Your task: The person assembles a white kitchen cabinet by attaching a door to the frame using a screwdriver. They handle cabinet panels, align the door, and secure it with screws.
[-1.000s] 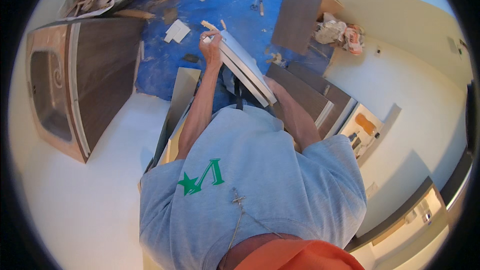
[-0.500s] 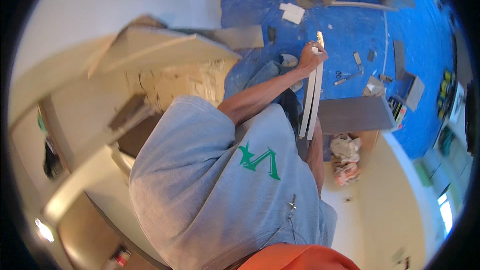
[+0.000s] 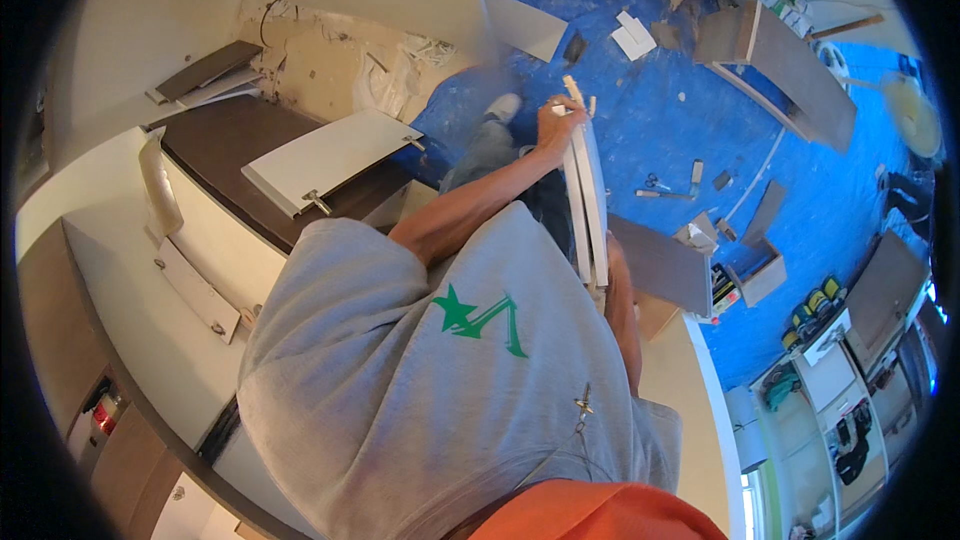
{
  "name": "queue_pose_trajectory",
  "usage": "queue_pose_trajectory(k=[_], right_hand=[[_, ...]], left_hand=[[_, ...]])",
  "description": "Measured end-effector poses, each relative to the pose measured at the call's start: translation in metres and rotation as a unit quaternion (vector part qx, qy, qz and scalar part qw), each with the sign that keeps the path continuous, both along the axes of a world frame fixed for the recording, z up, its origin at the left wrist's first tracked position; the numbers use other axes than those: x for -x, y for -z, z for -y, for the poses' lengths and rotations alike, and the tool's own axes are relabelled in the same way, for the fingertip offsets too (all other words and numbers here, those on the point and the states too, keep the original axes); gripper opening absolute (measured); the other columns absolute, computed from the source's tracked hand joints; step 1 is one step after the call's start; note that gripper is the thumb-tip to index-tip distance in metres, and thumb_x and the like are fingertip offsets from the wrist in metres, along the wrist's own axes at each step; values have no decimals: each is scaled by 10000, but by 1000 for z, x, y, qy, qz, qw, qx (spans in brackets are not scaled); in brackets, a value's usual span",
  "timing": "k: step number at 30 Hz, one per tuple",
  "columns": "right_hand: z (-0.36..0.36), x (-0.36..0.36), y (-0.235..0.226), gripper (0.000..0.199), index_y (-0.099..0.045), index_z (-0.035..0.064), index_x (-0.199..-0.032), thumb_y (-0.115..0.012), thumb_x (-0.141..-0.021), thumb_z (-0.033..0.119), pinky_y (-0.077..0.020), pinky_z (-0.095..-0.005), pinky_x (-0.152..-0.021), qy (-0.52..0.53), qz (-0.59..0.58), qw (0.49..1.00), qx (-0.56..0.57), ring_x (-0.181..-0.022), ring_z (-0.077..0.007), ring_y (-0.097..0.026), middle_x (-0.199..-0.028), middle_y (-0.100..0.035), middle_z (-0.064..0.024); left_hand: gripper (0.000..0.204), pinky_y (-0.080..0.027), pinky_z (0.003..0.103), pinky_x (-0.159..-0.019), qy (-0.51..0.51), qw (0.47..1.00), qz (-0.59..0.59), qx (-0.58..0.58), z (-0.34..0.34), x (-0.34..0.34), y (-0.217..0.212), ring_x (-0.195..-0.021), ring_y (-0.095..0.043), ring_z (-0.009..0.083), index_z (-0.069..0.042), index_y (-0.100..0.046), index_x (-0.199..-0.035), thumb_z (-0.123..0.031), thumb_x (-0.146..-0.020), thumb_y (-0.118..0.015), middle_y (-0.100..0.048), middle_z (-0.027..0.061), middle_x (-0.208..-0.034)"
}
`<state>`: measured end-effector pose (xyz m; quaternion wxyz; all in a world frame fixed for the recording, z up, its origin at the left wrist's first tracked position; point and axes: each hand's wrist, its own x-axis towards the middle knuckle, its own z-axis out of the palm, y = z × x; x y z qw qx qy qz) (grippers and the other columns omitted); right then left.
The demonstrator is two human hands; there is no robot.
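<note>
Two long, narrow pale boards (image 3: 590,205) lie side by side in front of my body, running away from me. Near their far end my left hand (image 3: 558,128) is closed around them, thumb side up. Light wooden ends (image 3: 573,90) stick out just past that hand. At the near end my right hand (image 3: 614,252) is against the boards' right side; its fingers are hidden behind them, so its grip does not show.
A white door panel (image 3: 335,155) with metal hinges lies on a dark cabinet (image 3: 215,145) at left. Blue sheeting (image 3: 640,120) covers the floor, with scissors (image 3: 655,181) and scraps on it. An overturned cabinet box (image 3: 790,75) lies far right; a brown panel (image 3: 665,260) stands beside my right arm.
My view has turned, bringing the hinged white panel and more of the right-hand shelving into sight. The boards and both hands have shifted slightly left in the picture; the left hand keeps its hold.
</note>
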<state>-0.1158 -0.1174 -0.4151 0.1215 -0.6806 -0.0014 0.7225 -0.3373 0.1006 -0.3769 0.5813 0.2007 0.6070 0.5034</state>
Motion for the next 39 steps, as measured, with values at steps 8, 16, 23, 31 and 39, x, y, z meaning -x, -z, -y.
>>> queue_pose_trajectory(k=[8, 16, 23, 31, 39], right_hand=[[-39, 84, 19, 569, -614, -29, -1254, -374, -1049, 445, -560, -412, -760, -125, 25, 992, 6, -850, -266, -688, -1043, -700, -172], [-113, 230, 29, 574, -572, -35, -1329, -387, -1055, 435, -526, -390, -879, -203, 31, 978, 24, -975, -253, -664, -1157, -670, -189], [-189, 360, 45, 604, -562, -40, -1335, -411, -1037, 464, -521, -439, -905, -347, 31, 936, -46, -1012, -276, -662, -1227, -648, -211], [-238, 438, 163, 562, -611, 41, -1294, -459, -1004, 498, -511, -535, -884, -433, 31, 897, -80, -1001, -324, -666, -1218, -655, -196], [-296, 484, 209, 423, -648, 76, -1263, -615, -936, 342, -501, -435, -929, -466, 4, 876, -128, -1085, -246, -635, -1184, -685, -105]], left_hand=[[97, -469, 304, -715, -131, 991, -18, 24, 15, 134, -12, -767, -589, 159, -54, -628, -806, -25, -737, -690, -627, 53, -797], [46, -484, 299, -709, -272, 962, 20, -21, 17, 321, 3, -756, -583, 141, -56, -631, -840, -28, -809, -651, -612, 32, -816], [112, -491, 331, -779, -350, 936, -29, -26, 3, 457, -10, -796, -595, 182, -28, -610, -871, -49, -780, -672, -619, 71, -830], [87, -442, 269, -648, -400, 916, -5, -16, -31, 550, 36, -716, -530, 95, -98, -603, -856, -57, -844, -679, -558, -22, -779], [134, -548, 418, -747, -359, 927, -107, 22, -56, 599, 85, -789, -613, 217, -4, -629, -828, -128, -848, -586, -620, 92, -868]])
